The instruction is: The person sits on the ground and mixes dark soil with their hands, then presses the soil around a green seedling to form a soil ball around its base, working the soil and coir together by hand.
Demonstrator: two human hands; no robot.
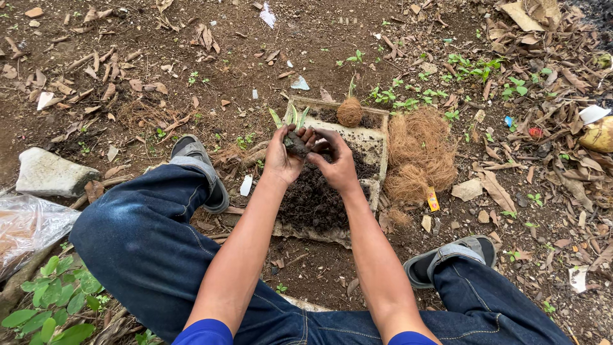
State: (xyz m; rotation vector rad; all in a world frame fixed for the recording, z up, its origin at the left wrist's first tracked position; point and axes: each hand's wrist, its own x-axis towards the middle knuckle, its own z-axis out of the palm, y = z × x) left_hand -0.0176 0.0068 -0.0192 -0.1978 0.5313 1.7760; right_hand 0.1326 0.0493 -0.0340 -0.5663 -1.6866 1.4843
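Observation:
My left hand [283, 156] and my right hand [336, 163] meet over a flat white tray [377, 137] filled with dark soil [313, 201]. Together they press a dark clump of soil [295, 144] around a small plant whose green leaves [290, 117] stick up above my left fingers. A ball wrapped in brown coconut fibre [349, 112] with a green shoot sits at the tray's far end.
A pile of loose coconut fibre [421, 156] lies right of the tray. My legs in blue jeans and grey sandals [198, 169] [450, 255] flank it. A grey stone [51, 172] and a plastic bag [25, 227] lie at left; dry leaves cover the ground.

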